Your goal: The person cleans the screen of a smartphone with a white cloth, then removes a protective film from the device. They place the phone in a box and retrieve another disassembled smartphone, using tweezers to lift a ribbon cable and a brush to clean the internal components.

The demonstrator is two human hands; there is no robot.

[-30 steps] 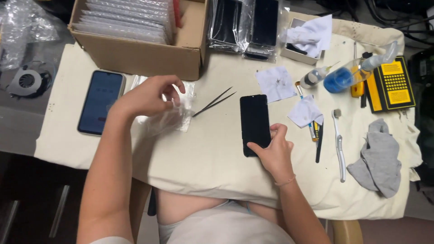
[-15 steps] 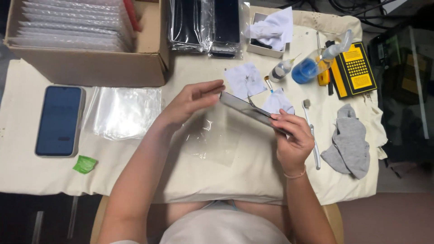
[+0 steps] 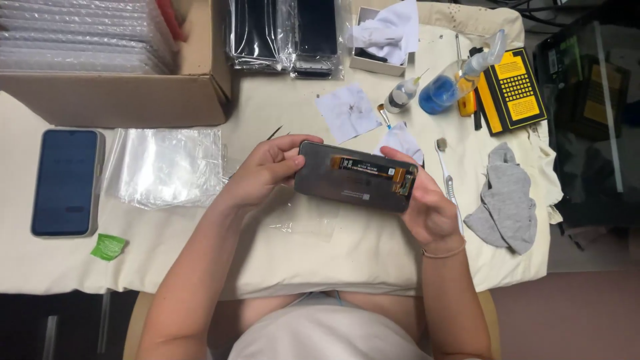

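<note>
We see the phone screen panel (image 3: 357, 177) lifted off the cloth-covered table (image 3: 333, 267), back side up with its orange flex cable showing. Left hand (image 3: 267, 170) pinches its 9 o'clock end, right hand (image 3: 427, 207) wraps fingers around the 3 o'clock end. Panel is out and under inspection; bagging looks not yet done, since the clear plastic bags (image 3: 167, 167) lie at 9 o'clock untouched. Toothbrush (image 3: 448, 183) at 3 o'clock, blue bottle (image 3: 443, 90) at 1 o'clock. Any dirt on the panel is too small to tell.

Dark phone screen (image 3: 356, 177) held mid-table; blue-screened phone (image 3: 67, 182) lies far left.
</note>
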